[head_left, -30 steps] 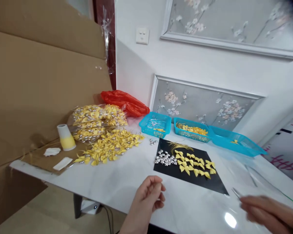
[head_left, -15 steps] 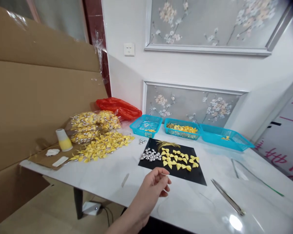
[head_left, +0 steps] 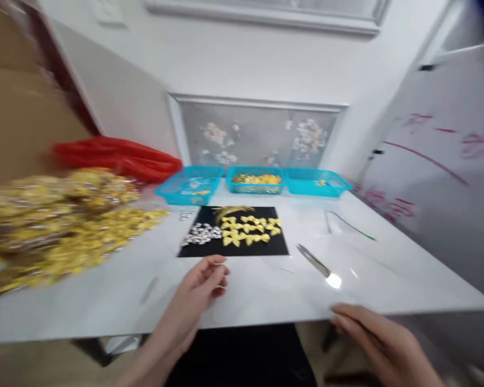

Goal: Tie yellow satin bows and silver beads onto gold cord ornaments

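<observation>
- White marble-look tabletop (head_left: 254, 295), ahead of both hands; its front edge lies near the right fingertips, so fine parts are probably safer handled further in, where a dropped one cannot go over
- Loose heap of yellow-and-silver pieces (head_left: 100, 231), well left of the left fingers; a tucked-in elbow should leave it undisturbed
- Three shallow turquoise plastic trays (head_left: 250, 188), in a line beyond the fingers, past the mat
- Flat black rectangular mat (head_left: 276, 248), just ahead of the left fingers; best not leaned on, as a shift would upset its rows
- Bare left hand (head_left: 204, 282), fingers curled loosely towards the thumb; I cannot tell whether something thin sits between the tips; a light pinch suits small work
- Bare right hand (head_left: 381, 336), thumb and fingers drawn together, too blurred to tell whether they grip anything
- Slim silver metal tweezers (head_left: 314, 262), on the table ahead of the right fingertips, touching neither hand; a hold well back from the points should give finer control
- Small yellow folded bows (head_left: 231, 237), in rows on the mat, ahead and right of the left fingers; gripping the narrow middles should spare the wings
- Small shiny silver beads (head_left: 204, 234), clustered on the mat ahead of the left fingers; likely slippery, so best taken singly
</observation>
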Tool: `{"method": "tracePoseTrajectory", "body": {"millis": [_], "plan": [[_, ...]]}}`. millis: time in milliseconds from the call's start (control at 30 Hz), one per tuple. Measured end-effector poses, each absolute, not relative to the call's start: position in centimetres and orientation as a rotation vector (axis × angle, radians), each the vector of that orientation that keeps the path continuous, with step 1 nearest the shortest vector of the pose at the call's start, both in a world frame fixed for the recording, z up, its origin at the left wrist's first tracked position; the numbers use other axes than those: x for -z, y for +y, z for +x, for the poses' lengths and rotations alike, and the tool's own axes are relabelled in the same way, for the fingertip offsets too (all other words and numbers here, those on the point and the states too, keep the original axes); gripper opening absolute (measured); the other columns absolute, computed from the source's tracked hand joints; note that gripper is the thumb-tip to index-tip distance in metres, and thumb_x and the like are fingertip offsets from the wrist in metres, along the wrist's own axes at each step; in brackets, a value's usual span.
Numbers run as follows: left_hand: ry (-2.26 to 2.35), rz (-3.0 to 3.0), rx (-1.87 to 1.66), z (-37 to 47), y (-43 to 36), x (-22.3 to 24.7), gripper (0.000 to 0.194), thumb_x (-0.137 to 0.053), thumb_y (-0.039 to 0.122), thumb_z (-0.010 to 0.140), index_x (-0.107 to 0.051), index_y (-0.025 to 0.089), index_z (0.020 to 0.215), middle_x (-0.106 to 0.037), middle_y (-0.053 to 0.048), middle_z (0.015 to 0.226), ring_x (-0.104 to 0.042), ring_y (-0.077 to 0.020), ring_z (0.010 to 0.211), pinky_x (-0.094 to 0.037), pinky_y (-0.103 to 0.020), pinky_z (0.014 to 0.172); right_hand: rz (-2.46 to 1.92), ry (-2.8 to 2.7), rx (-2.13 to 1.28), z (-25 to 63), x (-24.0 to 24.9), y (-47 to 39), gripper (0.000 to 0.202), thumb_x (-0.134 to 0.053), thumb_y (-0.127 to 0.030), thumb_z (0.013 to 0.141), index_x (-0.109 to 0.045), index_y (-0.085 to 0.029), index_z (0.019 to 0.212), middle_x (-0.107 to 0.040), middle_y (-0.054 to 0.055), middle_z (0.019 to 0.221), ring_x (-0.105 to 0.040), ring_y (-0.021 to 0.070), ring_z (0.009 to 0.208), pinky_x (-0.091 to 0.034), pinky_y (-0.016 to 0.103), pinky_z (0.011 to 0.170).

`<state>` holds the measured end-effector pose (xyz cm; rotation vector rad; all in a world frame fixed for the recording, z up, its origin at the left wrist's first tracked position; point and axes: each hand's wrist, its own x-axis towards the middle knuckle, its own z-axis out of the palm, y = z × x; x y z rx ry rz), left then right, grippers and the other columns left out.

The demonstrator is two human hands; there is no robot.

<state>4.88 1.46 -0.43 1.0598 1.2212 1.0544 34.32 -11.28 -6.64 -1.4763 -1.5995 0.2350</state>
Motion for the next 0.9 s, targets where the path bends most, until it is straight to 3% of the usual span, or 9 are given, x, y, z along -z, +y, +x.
{"method": "tracePoseTrajectory", "body": {"millis": [300, 400, 533, 633, 800, 900], "plan": [[1.230, 1.196, -0.991, 4.4, 3.4, 1.1, 0.041, -0.078, 0.054, 0.071, -0.069, 0.024, 0.098, -0.067, -0.003, 0.095, -0.062, -0.0191, 0.085, -0.054, -0.030, 0.075, -1.598, -1.569, -0.336, 31.5, 3.3, -8.0, 0.019, -0.054, -0.029, 0.098, -0.073, -0.024, 0.095, -0.074, 0.002, 0.091, -0.069, 0.0173, 0.080, -0.053, 0.021, 0.065], [1.298, 1.355, -0.983, 3.3, 3.2, 0.9, 0.036, -0.076, 0.053, 0.073, -0.072, 0.026, 0.097, -0.069, -0.002, 0.092, -0.061, -0.0188, 0.080, -0.051, -0.029, 0.073, -1.606, -1.592, -0.334, 30.5, 3.1, -6.2, 0.020, -0.053, -0.027, 0.098, -0.072, -0.023, 0.096, -0.072, 0.003, 0.091, -0.066, 0.0177, 0.076, -0.052, 0.024, 0.065], [1.348, 1.632, -0.948, 1.9, 2.8, 0.8, 0.021, -0.077, 0.044, 0.069, -0.076, 0.026, 0.081, -0.071, -0.002, 0.087, -0.062, -0.0201, 0.077, -0.048, -0.028, 0.070, -1.604, -1.620, -0.340, 28.7, 2.7, -4.0, 0.020, -0.052, -0.025, 0.098, -0.071, -0.021, 0.094, -0.070, 0.004, 0.091, -0.064, 0.0191, 0.078, -0.050, 0.028, 0.070], [1.342, 1.791, -0.922, 1.6, 1.9, 1.1, 0.016, -0.069, 0.041, 0.076, -0.075, 0.026, 0.075, -0.071, -0.002, 0.092, -0.062, -0.0184, 0.071, -0.049, -0.028, 0.063, -1.560, -1.645, -0.362, 26.5, 2.4, -3.5, 0.020, -0.051, -0.025, 0.099, -0.070, -0.022, 0.095, -0.069, 0.004, 0.092, -0.064, 0.0190, 0.079, -0.051, 0.029, 0.072], [1.380, 1.941, -0.956, 0.5, 1.2, 1.7, 0.022, -0.054, 0.035, 0.089, -0.074, 0.025, 0.089, -0.073, -0.003, 0.100, -0.068, -0.0183, 0.077, -0.055, -0.028, 0.065, -1.317, -1.915, -0.376, 21.3, 3.7, -4.2, 0.015, -0.053, -0.020, 0.097, -0.067, -0.023, 0.101, -0.067, 0.006, 0.099, -0.064, 0.0225, 0.090, -0.054, 0.034, 0.079], [1.481, 1.980, -1.010, -1.5, 1.6, 1.8, 0.024, -0.052, 0.034, 0.092, -0.072, 0.024, 0.098, -0.074, -0.004, 0.105, -0.069, -0.0174, 0.076, -0.057, -0.028, 0.065, -1.271, -2.057, -0.263, 19.1, 5.7, -4.4, 0.011, -0.060, -0.017, 0.090, -0.063, -0.022, 0.100, -0.065, 0.007, 0.098, -0.062, 0.0257, 0.086, -0.054, 0.037, 0.073]]}}
